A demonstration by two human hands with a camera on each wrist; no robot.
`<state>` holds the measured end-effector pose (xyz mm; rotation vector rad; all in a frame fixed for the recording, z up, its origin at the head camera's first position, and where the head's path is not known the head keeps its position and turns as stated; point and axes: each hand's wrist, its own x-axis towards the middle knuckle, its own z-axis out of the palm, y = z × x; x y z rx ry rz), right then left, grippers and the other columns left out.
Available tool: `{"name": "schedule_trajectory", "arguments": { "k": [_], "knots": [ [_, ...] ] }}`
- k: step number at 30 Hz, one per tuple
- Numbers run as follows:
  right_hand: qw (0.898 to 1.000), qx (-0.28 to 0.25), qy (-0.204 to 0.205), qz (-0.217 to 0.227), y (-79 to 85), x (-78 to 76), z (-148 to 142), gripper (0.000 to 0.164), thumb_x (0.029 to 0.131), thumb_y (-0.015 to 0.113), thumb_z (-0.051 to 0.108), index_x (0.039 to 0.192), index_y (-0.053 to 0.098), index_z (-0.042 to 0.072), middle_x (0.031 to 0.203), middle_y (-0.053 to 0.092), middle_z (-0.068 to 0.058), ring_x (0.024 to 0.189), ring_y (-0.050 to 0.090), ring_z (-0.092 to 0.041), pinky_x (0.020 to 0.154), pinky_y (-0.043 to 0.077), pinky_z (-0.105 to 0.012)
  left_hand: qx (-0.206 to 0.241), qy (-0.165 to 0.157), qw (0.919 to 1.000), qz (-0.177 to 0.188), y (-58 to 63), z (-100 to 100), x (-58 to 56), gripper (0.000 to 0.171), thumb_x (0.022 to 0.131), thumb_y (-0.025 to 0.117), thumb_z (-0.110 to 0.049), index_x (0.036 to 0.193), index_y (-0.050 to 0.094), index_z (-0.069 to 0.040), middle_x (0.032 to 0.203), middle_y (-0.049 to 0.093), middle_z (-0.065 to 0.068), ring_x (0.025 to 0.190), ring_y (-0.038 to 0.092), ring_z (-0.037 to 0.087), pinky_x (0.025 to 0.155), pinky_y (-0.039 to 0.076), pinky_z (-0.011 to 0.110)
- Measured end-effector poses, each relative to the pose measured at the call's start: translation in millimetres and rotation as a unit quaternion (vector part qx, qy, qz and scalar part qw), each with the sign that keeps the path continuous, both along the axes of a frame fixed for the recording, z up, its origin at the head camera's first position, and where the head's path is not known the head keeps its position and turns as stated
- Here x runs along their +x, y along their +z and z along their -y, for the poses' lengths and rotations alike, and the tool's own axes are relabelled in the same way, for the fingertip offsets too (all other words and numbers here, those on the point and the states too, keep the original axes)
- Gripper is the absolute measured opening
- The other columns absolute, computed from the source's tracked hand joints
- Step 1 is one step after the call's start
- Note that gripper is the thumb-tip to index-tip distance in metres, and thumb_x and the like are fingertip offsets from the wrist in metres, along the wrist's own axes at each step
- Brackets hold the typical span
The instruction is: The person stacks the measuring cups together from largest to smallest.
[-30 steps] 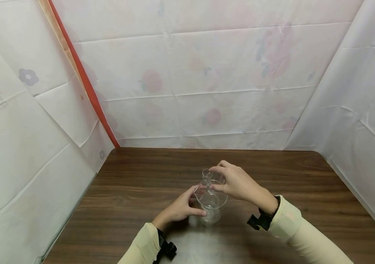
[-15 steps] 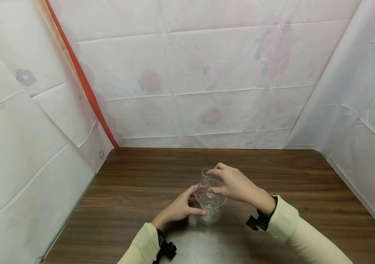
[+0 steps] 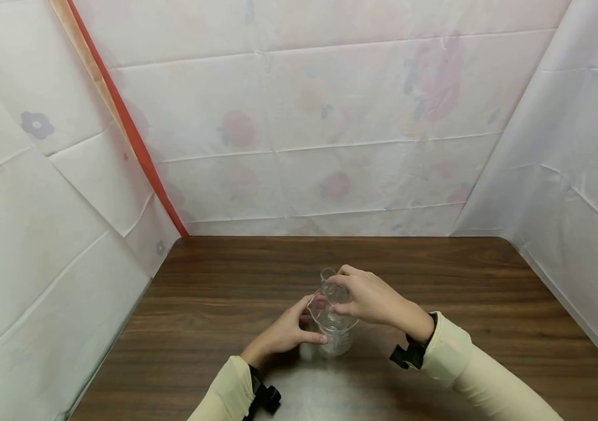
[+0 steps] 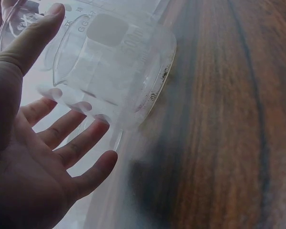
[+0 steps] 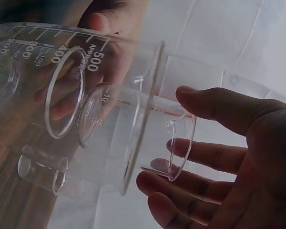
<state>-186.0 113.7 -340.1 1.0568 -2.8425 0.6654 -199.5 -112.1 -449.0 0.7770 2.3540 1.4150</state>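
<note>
So, large beaker (image 3: 337, 342): upright on the dark wood-grain table (image 3: 215, 292), near the middle of the head view. Clear glass, white graduations, 400 and 500 readable from the right wrist.
Left hand (image 3: 287, 330): steadies the large beaker. Thumb on the near side, other fingers spread along the far side, glass between them.
Small beaker (image 5: 157, 133): pinched by the right hand, upper part and spout out above the large beaker's rim, base down inside its mouth. Mark 10 readable.
Right hand (image 3: 370, 298): thumb on one side of the small beaker near its rim, fingertips on the other. Palm clear of the glass.
Inner beaker (image 5: 50, 102): sits inside the large beaker, below the small one, rim visible through the wall. Contact between it and the small beaker: can't tell.
Extra glass vessel (image 5: 43, 169): small, clear, upright just beside the large beaker, outside it, on the far side.
Sleeves: pale yellow, left (image 3: 225, 389) and right (image 3: 488, 374), with a black strap-on wrist unit below each cuff.
Backdrop: white sheeting (image 3: 278, 117) with faint fruit prints behind the table, red strip (image 3: 125, 120) running down at the left corner.
</note>
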Motion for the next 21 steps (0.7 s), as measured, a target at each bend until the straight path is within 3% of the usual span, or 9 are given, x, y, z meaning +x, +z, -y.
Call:
{"name": "schedule_trajectory", "arguments": {
  "k": [11, 21],
  "knots": [
    [1.000, 0.013, 0.024, 0.005, -5.6, -3.0, 1.5, 0.043, 0.082, 0.078, 0.024, 0.121, 0.067, 0.009, 0.103, 0.060, -0.006, 0.075, 0.057, -0.015, 0.063, 0.046, -0.023, -0.004, 0.000, 0.9999, 0.014, 0.1, 1.4, 1.3, 0.090, 0.083, 0.077, -0.037, 0.153, 0.026, -0.016, 0.151, 0.042, 0.006, 0.136, 0.046, 0.029, 0.108, 0.043, 0.049],
    [0.998, 0.040, 0.041, 0.003, -9.1, -3.8, 4.8, 0.043, 0.080, 0.080, 0.023, 0.119, 0.067, 0.010, 0.103, 0.061, -0.004, 0.076, 0.057, -0.011, 0.066, 0.048, -0.026, -0.011, 0.003, 0.9996, 0.027, 0.6, 1.4, 2.1, 0.093, 0.083, 0.076, -0.041, 0.155, 0.022, -0.017, 0.154, 0.036, 0.010, 0.133, 0.048, 0.035, 0.107, 0.043, 0.051]
  ]
}}
